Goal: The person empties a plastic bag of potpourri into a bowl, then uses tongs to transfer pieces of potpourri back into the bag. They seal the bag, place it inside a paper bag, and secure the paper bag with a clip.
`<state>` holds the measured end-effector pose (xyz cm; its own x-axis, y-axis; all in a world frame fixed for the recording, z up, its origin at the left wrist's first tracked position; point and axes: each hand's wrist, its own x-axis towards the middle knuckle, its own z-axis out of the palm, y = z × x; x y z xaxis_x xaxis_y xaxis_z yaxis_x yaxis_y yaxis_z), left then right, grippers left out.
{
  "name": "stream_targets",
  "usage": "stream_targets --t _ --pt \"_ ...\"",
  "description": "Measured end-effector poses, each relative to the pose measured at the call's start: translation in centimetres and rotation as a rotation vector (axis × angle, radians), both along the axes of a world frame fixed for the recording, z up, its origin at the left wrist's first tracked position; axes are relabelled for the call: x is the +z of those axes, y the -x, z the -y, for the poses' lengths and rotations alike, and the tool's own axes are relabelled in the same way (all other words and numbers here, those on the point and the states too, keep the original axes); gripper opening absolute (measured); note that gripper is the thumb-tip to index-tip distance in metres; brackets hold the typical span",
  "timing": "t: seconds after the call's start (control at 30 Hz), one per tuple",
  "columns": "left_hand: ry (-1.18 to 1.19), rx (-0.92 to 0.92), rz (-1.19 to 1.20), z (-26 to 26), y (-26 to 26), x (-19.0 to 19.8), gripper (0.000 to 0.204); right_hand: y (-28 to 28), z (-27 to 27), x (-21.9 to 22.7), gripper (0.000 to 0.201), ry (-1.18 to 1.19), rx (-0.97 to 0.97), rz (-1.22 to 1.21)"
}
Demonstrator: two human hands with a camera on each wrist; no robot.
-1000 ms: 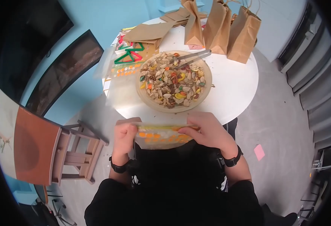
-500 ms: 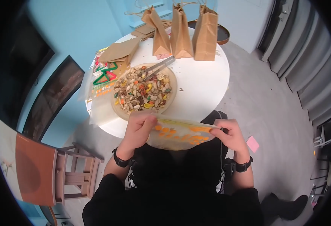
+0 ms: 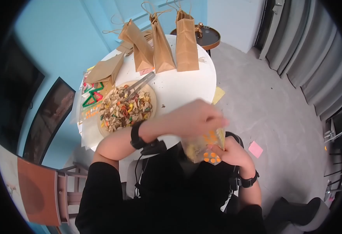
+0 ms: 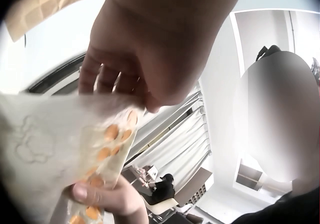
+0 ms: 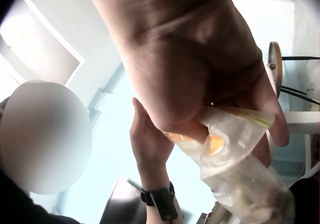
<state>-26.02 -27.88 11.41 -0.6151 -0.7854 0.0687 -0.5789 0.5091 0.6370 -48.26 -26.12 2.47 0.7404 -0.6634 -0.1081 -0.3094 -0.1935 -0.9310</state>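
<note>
A big round bowl (image 3: 154,102) sits on the white worktop (image 3: 194,85), full of little dry bits in brown, yellow, orange and green. Metal tongs (image 3: 140,84) lie across the far right side of the bowl. A see-through bag (image 3: 212,157) with orange dots is up in the air, to the right of the bowl and closer to the person. The right hand (image 3: 234,151) holds it, with the thumb pressed on the dots. The left hand (image 3: 198,120) reaches past the bowl's right side to the top of the bag. It is blurry, so I can't tell if it pinches the bag.

Only the left wrist view shows a faint line drawing (image 4: 35,140) on the bag's pale side, and a person in black (image 4: 164,189) sitting far behind. The right wrist view shows blurry brown lumps (image 5: 270,205) through the bag.

Only the head view shows the whole bowl. Three brown paper bags (image 3: 162,48) stand behind it. Green and red triangle shapes (image 3: 92,98) lie just left of it.
</note>
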Motion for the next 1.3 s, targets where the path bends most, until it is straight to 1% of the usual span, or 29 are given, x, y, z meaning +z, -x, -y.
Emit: stream_targets --t 0.03,0.07,0.1,0.17,0.2,0.23,0.27,0.3,0.33,0.4,0.43,0.5,0.6,0.7,0.73,0.83,0.87,0.9,0.97,1.03,1.07,1.13,1.17,1.2,1.23,1.3 --pt "0.097 0.072 -0.102 2.1 -0.2 0.3 0.026 0.4 0.2 -0.9 0.023 -0.043 -0.09 -0.001" --pt "0.192 0.146 -0.207 4.7 -0.6 0.5 0.025 1.5 0.3 -2.9 0.021 -0.053 -0.162 0.071" --pt "0.282 0.239 -0.216 7.8 -1.9 1.8 0.027 2.3 0.1 -3.0 0.021 -0.1 -0.233 0.062" --pt "0.331 0.561 -0.167 14.3 -4.4 5.6 0.033 4.1 -0.5 -2.7 0.019 -0.194 -0.382 0.045" --pt "0.397 0.702 -0.158 16.6 -5.3 7.3 0.036 5.1 -0.9 -3.7 0.021 -0.297 -0.444 0.08" --pt "0.509 0.771 -0.044 20.8 -7.7 7.9 0.041 5.8 -1.4 -4.3 0.022 -0.322 -0.497 0.139" --pt "0.587 0.913 0.063 23.2 -8.8 8.5 0.045 6.5 -1.9 -4.6 0.023 -0.34 -0.553 0.197" --pt "0.605 0.991 0.152 25.0 -9.8 8.5 0.045 7.1 -2.4 -5.0 0.024 -0.357 -0.61 0.255" --pt "0.622 1.067 0.241 26.6 -10.5 8.5 0.045 7.8 -2.7 -5.3 0.025 -0.33 -0.631 0.22" --pt "0.527 1.004 0.404 29.4 -12.1 8.0 0.036 9.0 -3.4 -5.6 0.025 -0.349 -0.689 0.229" --pt "0.419 1.024 0.366 29.9 -11.8 8.2 0.034 9.4 -3.8 -5.8 0.025 -0.363 -0.715 0.233" --pt "0.191 1.061 0.308 29.9 -11.1 8.4 0.029 10.2 -4.4 -5.8 0.025 -0.377 -0.762 0.262" --pt "-0.152 1.052 -0.022 30.1 -11.2 7.7 0.023 10.9 -5.0 -5.4 0.025 -0.375 -0.794 0.25" --pt "-0.316 1.095 -0.058 30.6 -12.4 6.4 0.022 11.4 -5.3 -6.2 0.026 -0.358 -0.813 0.226" --pt "-0.407 1.106 -0.004 30.6 -12.3 6.4 0.019 11.3 -5.3 -6.1 0.027 -0.368 -0.821 0.234" --pt "-0.139 0.925 0.17 30.1 -11.4 6.1 0.022 10.8 -5.0 -6.0 0.026 -0.362 -0.839 0.27" --pt "0.006 0.866 0.282 27.0 -8.5 8.1 0.026 10.6 -5.1 -5.9 0.025 -0.358 -0.837 0.29" --pt "0.193 0.801 0.298 25.2 -6.8 8.8 0.025 10.5 -5.0 -5.7 0.025 -0.351 -0.837 0.306" --pt "0.233 0.571 -0.111 19.5 -3.5 10.0 0.03 10.1 -4.9 -5.1 0.025 -0.281 -0.862 0.328" --pt "0.322 0.583 0.054 17.2 -2.1 10.3 0.027 9.4 -5.3 -4.8 0.024 -0.237 -0.89 0.37" --pt "0.361 0.598 0.136 16.1 -2.3 10.1 0.025 9.2 -5.2 -4.7 0.024 -0.22 -0.898 0.396" --pt "0.285 0.604 0.122 14.8 -2.9 9.2 0.025 8.9 -5.1 -4.0 0.026 -0.193 -0.911 0.45" --pt "0.252 0.598 0.115 14.4 -3.0 9.1 0.025 8.8 -4.8 -3.1 0.027 -0.132 -0.933 0.489" --pt "0.206 0.57 0.023 12.4 -2.6 9.2 0.027 8.8 -4.8 -2.1 0.027 -0.079 -0.963 0.53" --pt "0.189 0.562 0.022 11.0 -2.3 8.9 0.031 9.0 -5.0 -1.1 0.028 -0.034 -0.997 0.561" --pt "0.161 0.549 0.02 8.7 -1.8 8.4 0.039 10.8 -5.1 1.3 0.037 0.103 -1.081 0.613"
